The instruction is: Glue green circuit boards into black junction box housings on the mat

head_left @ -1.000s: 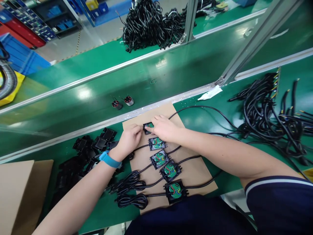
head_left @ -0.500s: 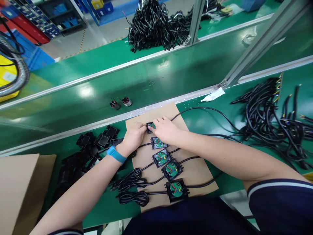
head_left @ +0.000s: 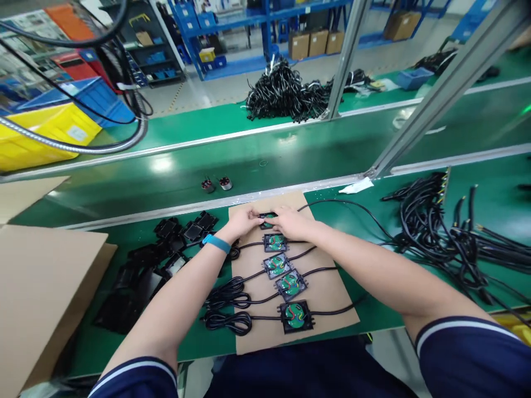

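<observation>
Both hands meet at a small black box with a green circuit board (head_left: 267, 220), at the far end of a brown cardboard sheet (head_left: 327, 293). My left hand (head_left: 243, 222) pinches its left side; a blue band circles that wrist. My right hand (head_left: 292, 222) presses fingers on its right side, where a black cable leaves. Below it lie several more open black boxes with green boards (head_left: 295, 315) in a row, each with black cables running off both sides.
A pile of black covers (head_left: 166, 249) lies left of the sheet, beside a cardboard box (head_left: 37, 287). A tangle of black cables (head_left: 440, 226) sits at right. Two small cylindrical parts (head_left: 216, 184) rest on the conveyor belt (head_left: 269, 155). A metal post (head_left: 427, 99) rises at right.
The camera has tilted up, showing more of the room behind. Both hands stay on the top box and have barely shifted.
</observation>
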`<state>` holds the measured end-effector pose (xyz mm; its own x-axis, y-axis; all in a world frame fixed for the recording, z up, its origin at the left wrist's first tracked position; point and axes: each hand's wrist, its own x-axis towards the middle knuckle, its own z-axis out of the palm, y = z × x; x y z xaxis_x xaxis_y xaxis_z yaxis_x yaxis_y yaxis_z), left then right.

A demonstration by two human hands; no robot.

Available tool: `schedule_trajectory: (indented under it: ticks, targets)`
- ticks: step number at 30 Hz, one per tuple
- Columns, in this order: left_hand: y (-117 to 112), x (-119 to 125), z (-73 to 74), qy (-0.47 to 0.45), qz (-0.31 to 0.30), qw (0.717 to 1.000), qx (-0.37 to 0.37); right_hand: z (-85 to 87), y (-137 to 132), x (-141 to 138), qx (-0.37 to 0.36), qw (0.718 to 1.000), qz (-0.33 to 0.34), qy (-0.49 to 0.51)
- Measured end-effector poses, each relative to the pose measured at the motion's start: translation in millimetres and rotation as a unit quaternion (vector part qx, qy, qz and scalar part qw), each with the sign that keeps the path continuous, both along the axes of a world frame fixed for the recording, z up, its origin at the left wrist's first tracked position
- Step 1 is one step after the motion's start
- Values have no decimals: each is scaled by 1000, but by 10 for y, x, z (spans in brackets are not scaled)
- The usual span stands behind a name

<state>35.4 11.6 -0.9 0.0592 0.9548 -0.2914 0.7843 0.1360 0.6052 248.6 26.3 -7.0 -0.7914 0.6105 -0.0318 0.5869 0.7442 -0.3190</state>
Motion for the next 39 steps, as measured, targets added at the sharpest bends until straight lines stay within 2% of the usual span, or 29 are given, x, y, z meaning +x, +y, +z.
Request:
schedule_trajectory:
  ticks: [4,6,11,16,20,24,26,28,32,34,36,39]
  targets:
    - [168,40,-7,-11,4,998,-59,-77,68,203,-34,991,-38,127]
    - [219,57,7,-4,2,997,-80,-94,70,269,-26,989,-48,138]
    - [276,121,14,25,-3,993,-117,-81,27,246,47,998,15,32]
    - [248,164,31,64,-1,993,-99,54,-9,143,72,994,24,-72]
    - [32,59,85,95,2,995,-39,50,-58,253,84,995,-13,-48]
    - [-247,-159,136,143,-81,984,63,25,-31,427,80,992,-82,-48]
    - [-357,-238,213,157,-117,976,92,96,-22,504,69,992,-82,-61]
    - [-459,-269,329,154,-116,975,111,213,-62,589,69,994,-70,-49]
    - [-726,-200,504,187,-159,953,176,360,-313,784,50,999,-15,0]
    - [-875,-133,479,236,-202,934,174,323,-457,854,19,1000,-6,-21]
    - [-985,-70,387,273,-239,918,159,240,-557,889,3,998,-18,-56]
    - [-1039,-15,254,302,-266,904,148,150,-589,906,11,995,-41,-93]
